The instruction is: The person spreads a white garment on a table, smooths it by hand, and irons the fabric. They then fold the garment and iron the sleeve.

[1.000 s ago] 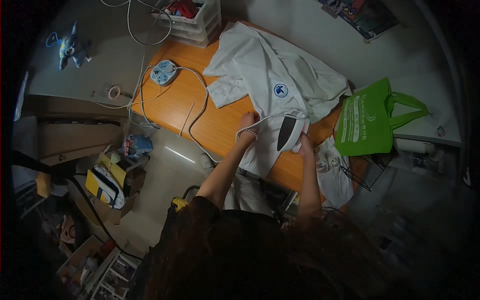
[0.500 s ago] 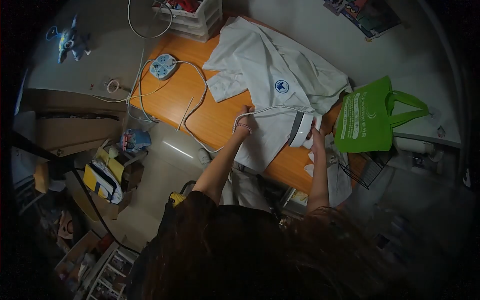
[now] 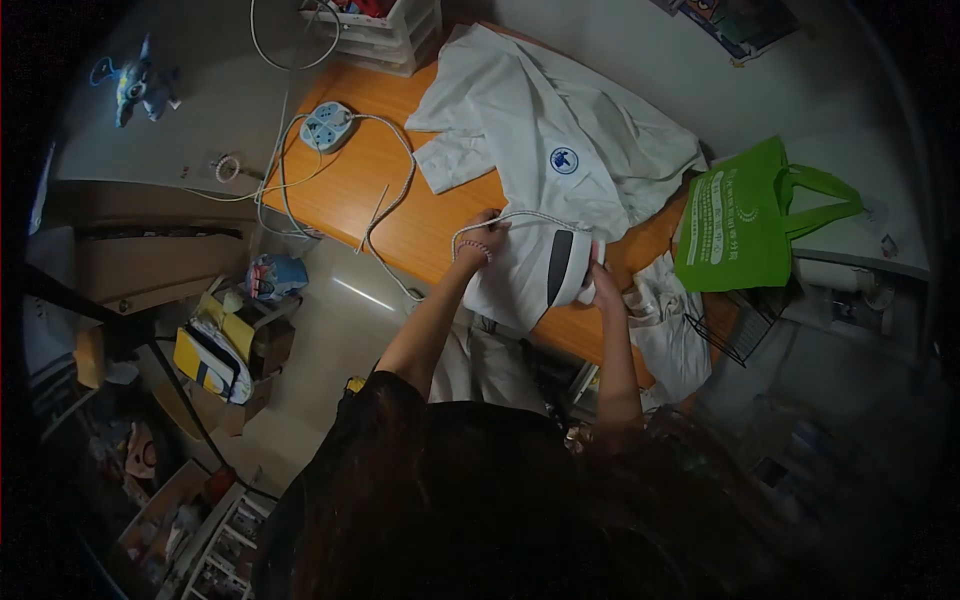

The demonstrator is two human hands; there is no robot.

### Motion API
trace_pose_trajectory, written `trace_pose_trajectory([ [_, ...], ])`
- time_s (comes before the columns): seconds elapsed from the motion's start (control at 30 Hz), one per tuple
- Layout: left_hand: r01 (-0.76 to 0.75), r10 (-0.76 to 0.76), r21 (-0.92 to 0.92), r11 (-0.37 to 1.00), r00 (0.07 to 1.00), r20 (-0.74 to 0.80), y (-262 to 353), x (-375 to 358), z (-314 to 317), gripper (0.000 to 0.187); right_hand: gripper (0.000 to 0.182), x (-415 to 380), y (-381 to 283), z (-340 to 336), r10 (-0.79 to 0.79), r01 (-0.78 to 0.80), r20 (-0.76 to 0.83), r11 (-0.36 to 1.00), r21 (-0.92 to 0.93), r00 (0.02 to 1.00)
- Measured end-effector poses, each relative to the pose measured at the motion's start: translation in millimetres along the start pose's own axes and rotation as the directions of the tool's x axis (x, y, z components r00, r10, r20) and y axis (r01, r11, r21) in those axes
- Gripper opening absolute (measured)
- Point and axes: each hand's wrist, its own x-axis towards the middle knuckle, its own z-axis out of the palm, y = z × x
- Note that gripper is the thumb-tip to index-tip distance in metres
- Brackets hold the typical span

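A white garment with a round blue emblem (image 3: 590, 165) lies spread over the orange table. My right hand (image 3: 604, 288) is closed around the handle of a white iron with a dark grey band (image 3: 572, 268), which rests on the lower part of the cloth. The braided cord (image 3: 520, 214) arcs from the iron over to my left hand (image 3: 484, 236). That hand is at the cloth's left edge, with a beaded bracelet on its wrist. Its fingers are partly hidden, and whether they grip the cloth or the cord is unclear.
A blue-white power strip (image 3: 327, 127) sits on the table (image 3: 330, 195) at the left, with cords beside it. White drawers (image 3: 395, 45) stand at the back. On the right are a green bag (image 3: 738, 222), a crumpled white cloth (image 3: 670, 335) and a black wire rack (image 3: 735, 325).
My right hand and the iron have moved left across the cloth, closer to my left hand. My left hand has shifted slightly left.
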Motion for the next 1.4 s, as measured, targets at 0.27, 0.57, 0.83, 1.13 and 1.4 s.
trace_pose_trajectory([
  [0.27,0.096,-0.096,0.039,0.995,0.995,-0.018,10,-28,-17,0.028,0.025,-51,-35,8,-0.092,0.062,-0.093,0.955,-0.289,0.991],
  [0.57,0.112,-0.129,-0.312,0.944,0.991,-0.034,-25,-71,-22,0.021,0.024,-63,-44,25,-0.111,0.071,-0.113,0.948,-0.309,0.987],
  [0.83,0.239,-0.175,0.182,0.954,0.935,-0.310,-20,-122,-2,0.016,0.026,-33,-15,-7,-0.150,0.120,-0.101,0.960,-0.253,0.984],
  [1.13,0.317,-0.224,0.271,0.909,0.919,-0.325,-19,-131,0,0.015,0.025,-43,-29,5,-0.101,0.079,-0.082,0.969,-0.233,0.992],
  [1.4,0.192,-0.079,0.321,0.927,0.939,-0.334,-26,-129,6,0.017,0.024,-46,-34,12,-0.114,0.090,-0.093,0.969,-0.230,0.989],
])
